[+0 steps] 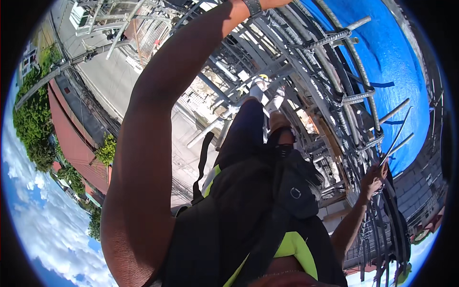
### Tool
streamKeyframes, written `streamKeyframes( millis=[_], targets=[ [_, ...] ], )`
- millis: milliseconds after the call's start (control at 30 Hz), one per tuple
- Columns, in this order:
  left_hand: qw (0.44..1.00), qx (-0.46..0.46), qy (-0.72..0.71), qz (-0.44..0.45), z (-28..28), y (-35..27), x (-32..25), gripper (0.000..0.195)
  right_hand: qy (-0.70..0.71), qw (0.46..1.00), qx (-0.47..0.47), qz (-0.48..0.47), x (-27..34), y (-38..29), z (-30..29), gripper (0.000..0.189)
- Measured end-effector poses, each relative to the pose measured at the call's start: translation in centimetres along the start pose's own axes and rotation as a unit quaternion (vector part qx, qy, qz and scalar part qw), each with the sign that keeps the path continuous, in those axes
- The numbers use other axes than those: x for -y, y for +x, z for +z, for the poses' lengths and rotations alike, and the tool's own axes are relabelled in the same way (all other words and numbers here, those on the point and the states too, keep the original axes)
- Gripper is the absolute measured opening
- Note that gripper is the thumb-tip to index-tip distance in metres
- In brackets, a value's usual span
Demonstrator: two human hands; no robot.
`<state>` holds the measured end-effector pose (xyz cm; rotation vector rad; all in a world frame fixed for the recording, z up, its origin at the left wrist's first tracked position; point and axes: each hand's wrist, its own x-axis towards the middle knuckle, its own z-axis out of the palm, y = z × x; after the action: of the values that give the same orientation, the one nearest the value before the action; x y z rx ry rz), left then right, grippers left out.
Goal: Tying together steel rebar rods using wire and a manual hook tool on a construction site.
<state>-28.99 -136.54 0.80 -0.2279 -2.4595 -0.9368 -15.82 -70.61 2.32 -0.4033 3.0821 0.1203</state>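
My left arm crosses the view upward with a dark watch [253, 6] at its wrist. Only part of my left hand [275, 3] shows at the top edge; its fingers are cut off. To the right, my right hand [374, 181] is closed around a thin metal rod [396, 136] that slants up past the rebar. That hand is beside a cage of ribbed steel rebar [365, 77], where stirrups [359, 96] loop around the long bars. Behind the bars spreads a blue tarpaulin [401, 86]. Shadow hides what the fingers touch beneath.
My white shoes [257, 89] are among steel scaffold pipes [219, 91], high above a street [107, 77]. A grey block wall [416, 192] stands at lower right. Cut bar ends [400, 107] jut out before the tarpaulin. Overhead cables [94, 97] run at left near a red roof [77, 143].
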Motion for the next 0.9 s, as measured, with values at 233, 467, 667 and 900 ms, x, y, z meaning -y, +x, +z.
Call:
streamKeyframes(
  millis=[233, 467, 667, 900],
  targets=[
    [0.999, 0.000, -0.032, -0.041, 0.4, -0.8, 0.9, 0.024, 0.015, 0.999, -0.029, 0.005, 1.2, 0.1, -0.3, 0.055],
    [0.996, 0.021, -0.033, -0.075, 0.0, -0.6, 0.2, 0.020, 0.043, 0.998, -0.036, -0.013, -0.8, -0.6, 1.3, 0.057],
    [0.996, 0.026, -0.026, -0.078, -0.3, -0.4, -0.2, 0.023, 0.070, 0.996, -0.035, -0.052, -2.0, -0.8, 1.5, 0.053],
    [0.996, 0.028, -0.039, -0.074, -0.6, -0.4, -0.1, 0.024, 0.097, 0.995, -0.019, -0.003, -0.4, 0.2, 0.4, 0.039]
  ],
)
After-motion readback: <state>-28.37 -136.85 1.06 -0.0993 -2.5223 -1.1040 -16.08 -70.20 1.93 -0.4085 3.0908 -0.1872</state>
